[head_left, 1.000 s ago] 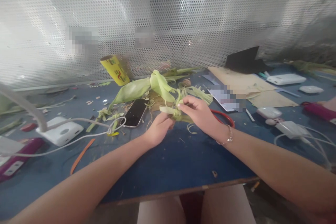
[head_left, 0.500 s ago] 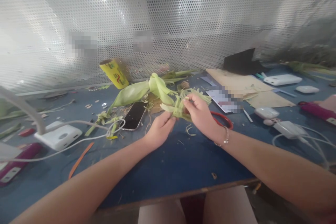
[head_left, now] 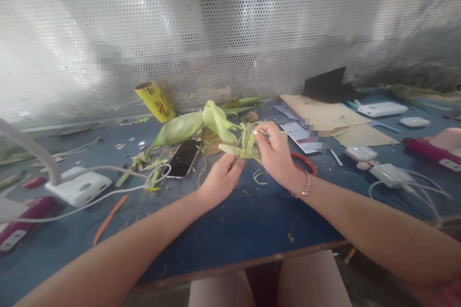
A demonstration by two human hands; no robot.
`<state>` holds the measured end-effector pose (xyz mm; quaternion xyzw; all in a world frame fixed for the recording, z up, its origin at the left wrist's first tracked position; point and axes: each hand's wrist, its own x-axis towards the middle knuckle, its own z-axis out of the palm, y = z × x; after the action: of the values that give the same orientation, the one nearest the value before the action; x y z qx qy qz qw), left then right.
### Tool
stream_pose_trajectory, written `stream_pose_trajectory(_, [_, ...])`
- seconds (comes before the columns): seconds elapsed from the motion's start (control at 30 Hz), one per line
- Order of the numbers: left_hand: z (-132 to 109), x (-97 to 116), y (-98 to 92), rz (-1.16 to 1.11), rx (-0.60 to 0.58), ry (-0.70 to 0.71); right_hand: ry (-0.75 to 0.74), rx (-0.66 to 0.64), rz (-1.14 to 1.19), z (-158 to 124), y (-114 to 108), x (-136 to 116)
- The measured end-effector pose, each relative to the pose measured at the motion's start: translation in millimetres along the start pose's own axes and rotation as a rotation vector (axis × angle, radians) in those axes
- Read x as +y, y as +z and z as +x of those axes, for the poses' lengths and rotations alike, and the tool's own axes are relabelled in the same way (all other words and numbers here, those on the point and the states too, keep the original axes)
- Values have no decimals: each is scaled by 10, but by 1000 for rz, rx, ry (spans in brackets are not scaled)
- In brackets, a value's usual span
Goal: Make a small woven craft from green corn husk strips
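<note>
Green leaf bundle [head_left: 248, 147] gripped by two bare hands!

And here it is, the bundle at dead centre over the blue table [head_left: 248, 230]; the left hand [head_left: 220, 180] has it from seven o'clock, thumb and forefinger pinching its lower edge; the right hand [head_left: 276, 156] works from three o'clock, thumb and forefinger pressed together on a strip at the upper part; its remaining fingers are partly hidden, so I can't tell how they sit; out at ten o'clock sprawls a broad leaf [head_left: 178, 129], with a yellow tube [head_left: 158, 104] tilted beyond it; at nine, look, a dark-screened phone [head_left: 183, 159] lies flat; over at three, a lit phone [head_left: 297, 134]; a red loop [head_left: 310, 165] pokes out beside the right wrist at four; and wide at eight, an orange strip [head_left: 110, 218] lies near the left forearm.
</note>
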<state>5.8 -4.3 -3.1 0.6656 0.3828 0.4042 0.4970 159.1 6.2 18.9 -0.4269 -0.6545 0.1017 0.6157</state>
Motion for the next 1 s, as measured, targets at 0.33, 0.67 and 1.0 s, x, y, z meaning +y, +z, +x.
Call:
stream_pose_trajectory(0.33, [18, 16, -34, -103, -73, -12, 182, 32, 138, -7, 28, 19])
stream_pose_trajectory(0.67, [70, -93, -122, -39, 66, 50, 344, -332, 394, -50, 72, 67])
stream_pose_trajectory(1.0, [58, -8, -179, 186, 255, 199, 373, -615, 187, -31, 45, -103])
